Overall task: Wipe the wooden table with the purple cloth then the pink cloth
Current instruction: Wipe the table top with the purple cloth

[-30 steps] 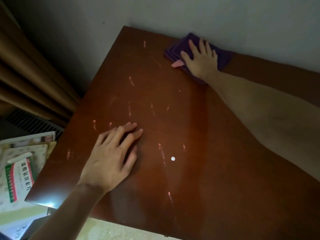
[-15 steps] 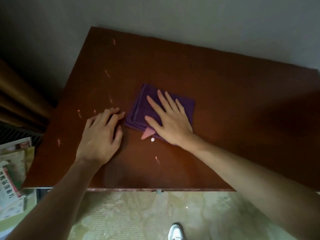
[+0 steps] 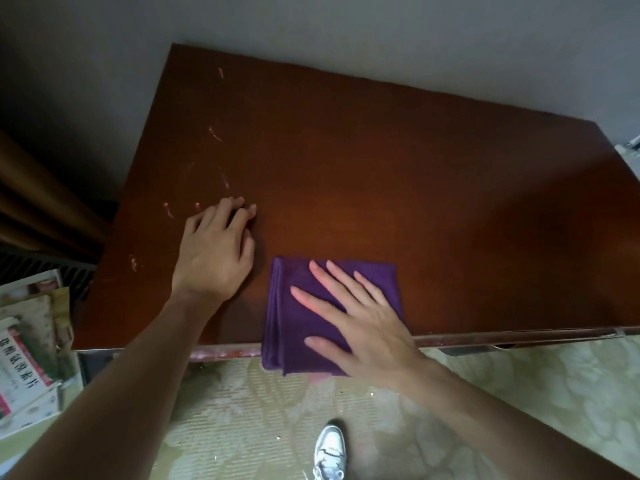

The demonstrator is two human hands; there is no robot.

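While the right hand (image 3: pixel 367 327) presses flat, fingers (image 3: pixel 325 275) straight, the folded purple cloth (image 3: pixel 294 323) overhangs the surface's (image 3: pixel 381 168) near edge. Soft, light; best pinched at an edge. Left hand (image 3: pixel 214 251) rests empty.

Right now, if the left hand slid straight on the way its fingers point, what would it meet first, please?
The left hand points toward the wall. Only bare wooden table lies ahead, so the wall probably comes first.
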